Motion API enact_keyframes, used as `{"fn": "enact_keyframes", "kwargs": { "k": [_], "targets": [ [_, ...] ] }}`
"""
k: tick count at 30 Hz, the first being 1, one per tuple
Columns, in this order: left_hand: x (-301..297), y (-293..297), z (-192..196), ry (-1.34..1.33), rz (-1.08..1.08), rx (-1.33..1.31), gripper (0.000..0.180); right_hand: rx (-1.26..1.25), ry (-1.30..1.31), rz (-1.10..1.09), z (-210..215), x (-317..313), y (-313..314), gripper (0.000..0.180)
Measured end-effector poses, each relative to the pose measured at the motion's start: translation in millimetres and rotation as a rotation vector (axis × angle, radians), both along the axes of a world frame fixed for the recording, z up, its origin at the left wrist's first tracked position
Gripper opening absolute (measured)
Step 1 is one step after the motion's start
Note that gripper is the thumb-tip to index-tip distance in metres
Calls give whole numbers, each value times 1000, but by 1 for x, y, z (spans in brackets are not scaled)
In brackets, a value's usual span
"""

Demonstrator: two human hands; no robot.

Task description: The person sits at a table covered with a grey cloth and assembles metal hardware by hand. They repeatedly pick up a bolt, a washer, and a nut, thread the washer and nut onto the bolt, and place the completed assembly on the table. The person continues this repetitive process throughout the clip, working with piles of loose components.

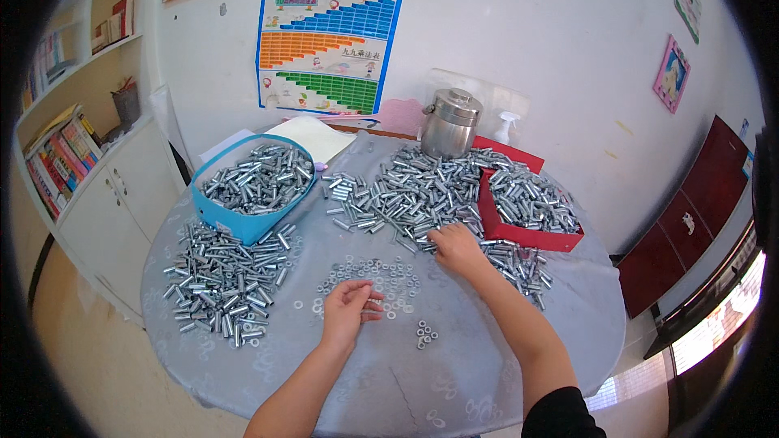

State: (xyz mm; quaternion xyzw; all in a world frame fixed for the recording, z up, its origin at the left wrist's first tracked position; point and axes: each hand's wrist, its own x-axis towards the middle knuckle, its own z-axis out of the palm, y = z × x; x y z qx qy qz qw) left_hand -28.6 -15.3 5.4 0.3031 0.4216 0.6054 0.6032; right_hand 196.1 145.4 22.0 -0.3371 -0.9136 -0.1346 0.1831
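Left hand [350, 306] over washers [369, 276], right hand [456, 247] in sleeves [414, 191]

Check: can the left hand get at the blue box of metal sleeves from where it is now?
Probably yes. The left hand hovers over the loose washers, and the blue box sits open-topped up and to its left. Only a low pile of sleeves lies between, nothing tall.

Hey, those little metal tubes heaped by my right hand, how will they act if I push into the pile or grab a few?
The metal tubes look like rigid, shiny cylinders, so they will probably roll and slide on the smooth table cover. Loosely heaped under your right hand, they would likely scatter rather than move together. Being metal, a handful probably feels heavy for its size.
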Motion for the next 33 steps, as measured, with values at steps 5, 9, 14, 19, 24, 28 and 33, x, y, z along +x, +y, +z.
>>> {"fn": "enact_keyframes", "kwargs": {
  "k": [5,9,14,19,24,28,33],
  "targets": [
    [0,-1,0,-47,4,-4,15,-95,78,-51,6,11,-15,18],
    [2,-1,-1,-52,-6,-14,15,-273,276,-146,16,7,-23,11],
    [2,-1,0,-53,-21,-18,15,-268,177,-66,6,0,-12,9],
    [1,0,-1,-38,-29,-28,15,-54,86,38,3,-6,-10,7],
    [3,0,-3,4,-58,-8,16,-428,347,-62,19,-15,-41,12],
    [14,-2,-7,196,-69,138,26,-955,630,-11,17,-23,-84,20],
    [16,-3,-11,482,-106,367,37,-1407,883,126,13,-34,-110,18]
  ]
}}
